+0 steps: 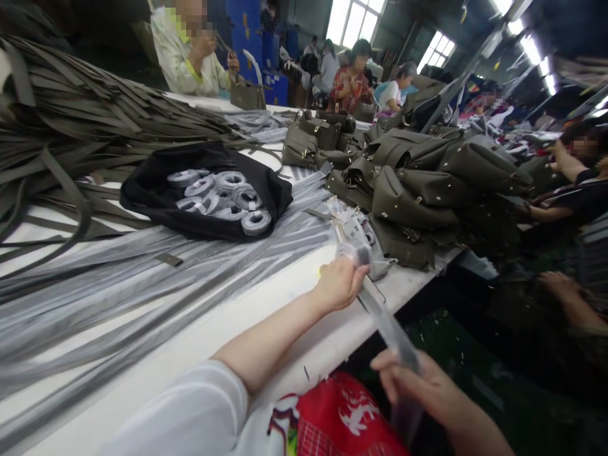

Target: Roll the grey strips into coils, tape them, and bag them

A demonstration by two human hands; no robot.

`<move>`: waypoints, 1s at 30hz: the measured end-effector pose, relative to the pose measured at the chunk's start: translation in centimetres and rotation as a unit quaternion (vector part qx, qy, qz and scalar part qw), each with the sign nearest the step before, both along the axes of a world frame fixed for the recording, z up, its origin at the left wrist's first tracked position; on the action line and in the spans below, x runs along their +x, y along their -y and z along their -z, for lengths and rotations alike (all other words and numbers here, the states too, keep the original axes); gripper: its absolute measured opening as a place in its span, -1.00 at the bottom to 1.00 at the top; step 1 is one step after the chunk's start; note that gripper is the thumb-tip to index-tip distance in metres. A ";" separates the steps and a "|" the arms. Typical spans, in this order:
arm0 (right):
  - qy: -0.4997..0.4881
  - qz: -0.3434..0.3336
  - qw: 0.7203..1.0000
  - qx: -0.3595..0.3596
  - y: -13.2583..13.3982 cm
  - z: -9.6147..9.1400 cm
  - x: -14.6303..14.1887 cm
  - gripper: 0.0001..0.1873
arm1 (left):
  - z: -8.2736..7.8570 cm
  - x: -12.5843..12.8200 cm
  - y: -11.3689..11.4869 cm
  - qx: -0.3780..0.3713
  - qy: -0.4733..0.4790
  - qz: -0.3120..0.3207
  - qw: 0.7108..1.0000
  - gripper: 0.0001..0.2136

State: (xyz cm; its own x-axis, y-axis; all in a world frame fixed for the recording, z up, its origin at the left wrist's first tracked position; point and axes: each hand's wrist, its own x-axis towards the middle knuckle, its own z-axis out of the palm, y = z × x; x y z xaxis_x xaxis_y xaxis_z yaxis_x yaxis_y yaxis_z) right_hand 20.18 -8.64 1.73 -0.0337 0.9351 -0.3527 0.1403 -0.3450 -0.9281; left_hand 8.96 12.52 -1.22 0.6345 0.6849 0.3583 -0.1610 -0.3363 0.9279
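Note:
Over the table's front edge, my left hand (339,285) is closed on one end of a strap in a clear plastic sleeve (390,324). Lower down, in front of my body, my right hand (427,383) is closed round the same sleeved strap, which runs slanting between both hands and hangs below the right one. Just beyond my left hand lie clear plastic packets with printed labels (354,231). Many more sleeved straps (228,266) stretch across the table to the left.
A black cloth bag (156,196) on the table holds several coiled rings (231,180). Dark olive straps (71,101) are heaped at the left. Olive handbags (418,183) pile up on the right. People work behind the table and at the right edge.

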 end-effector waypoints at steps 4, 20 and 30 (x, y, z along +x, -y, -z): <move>-0.013 0.187 0.978 0.093 1.5 -3.6 4.4 -0.68 | 0.6 0.7 3.5 0.271 -0.125 0.116 0.947 -0.48; 0.232 0.147 0.959 -0.064 5.3 3.3 7.0 -0.41 | 0.2 1.6 3.0 -0.626 0.032 0.396 0.671 -0.47; 0.002 0.054 0.997 -0.047 1.8 -1.4 -1.0 -0.59 | 0.9 1.1 4.7 0.001 -0.002 0.135 0.991 -0.61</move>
State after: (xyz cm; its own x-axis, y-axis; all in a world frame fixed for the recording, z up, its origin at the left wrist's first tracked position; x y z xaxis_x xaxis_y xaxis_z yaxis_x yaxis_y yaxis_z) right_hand 19.22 -10.44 3.14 0.0662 0.8962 -0.4387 0.1016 -0.4435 -0.8905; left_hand 10.05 7.83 -2.15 0.7957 0.4896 0.3567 -0.2418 -0.2832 0.9281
